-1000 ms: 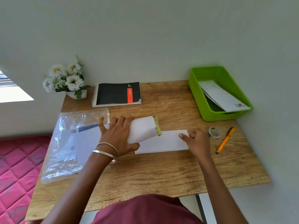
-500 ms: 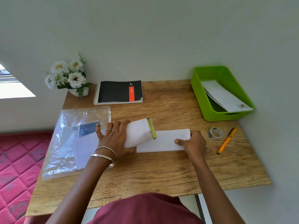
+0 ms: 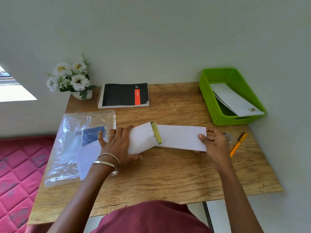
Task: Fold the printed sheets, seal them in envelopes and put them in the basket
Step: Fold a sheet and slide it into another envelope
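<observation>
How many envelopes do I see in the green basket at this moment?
2 show, though more may be hidden beneath. The top envelope leans on the green basket near rim; the edge of a second envelope peeks out under its left side.

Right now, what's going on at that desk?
A person is sliding a folded sheet into an envelope. The left hand holds the envelope open; the right hand pinches the sheet's far end, most of it not yet inside. The green basket already holds sealed envelopes.
</observation>
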Available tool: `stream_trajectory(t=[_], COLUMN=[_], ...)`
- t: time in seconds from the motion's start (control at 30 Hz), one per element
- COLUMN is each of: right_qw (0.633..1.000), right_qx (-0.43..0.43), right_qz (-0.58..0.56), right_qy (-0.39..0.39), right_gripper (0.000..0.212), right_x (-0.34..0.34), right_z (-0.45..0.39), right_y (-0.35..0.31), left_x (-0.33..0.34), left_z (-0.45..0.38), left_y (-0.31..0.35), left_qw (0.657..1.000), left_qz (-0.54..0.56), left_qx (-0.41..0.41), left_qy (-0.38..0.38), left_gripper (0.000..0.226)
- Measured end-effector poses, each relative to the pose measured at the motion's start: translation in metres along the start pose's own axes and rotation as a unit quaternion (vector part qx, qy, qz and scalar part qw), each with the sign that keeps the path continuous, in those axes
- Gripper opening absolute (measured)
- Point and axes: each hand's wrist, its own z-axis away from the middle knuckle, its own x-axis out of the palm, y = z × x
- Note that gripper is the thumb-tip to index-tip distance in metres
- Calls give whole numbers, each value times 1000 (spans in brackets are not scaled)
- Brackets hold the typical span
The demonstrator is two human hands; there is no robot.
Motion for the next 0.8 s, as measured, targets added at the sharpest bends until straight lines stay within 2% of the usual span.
stream_trajectory(t=[0.03,0.1,0.3,0.47,0.67,0.8], right_qw=[1000,998,982,981,988,991], right_qx=[-4,-30,-82,-86,-83,-97], right_qz=[-15,-34,-129,-134,-96,-74], right_qy=[15,50,113,106,85,49], right_gripper=[31,36,19,21,36,29], right_x=[-5,-16,-28,-27,-24,-28], right_z=[-1,-1,7,9,5,4], right_y=[-1,-3,-11,-2,9,3], left_x=[-1,-2,-4,-11,-15,-13], left_z=[0,0,-2,-3,-1,1], left_y=[0,-1,-2,0,1,0], left_qw=[1000,1000,999,997,997,999], left_qz=[7,19,42,59,62,30], left_qx=[-2,-4,-12,-31,-32,-21], left_qy=[-2,-5,-9,-26,-42,-39], left_gripper=[100,100,105,104,105,106])
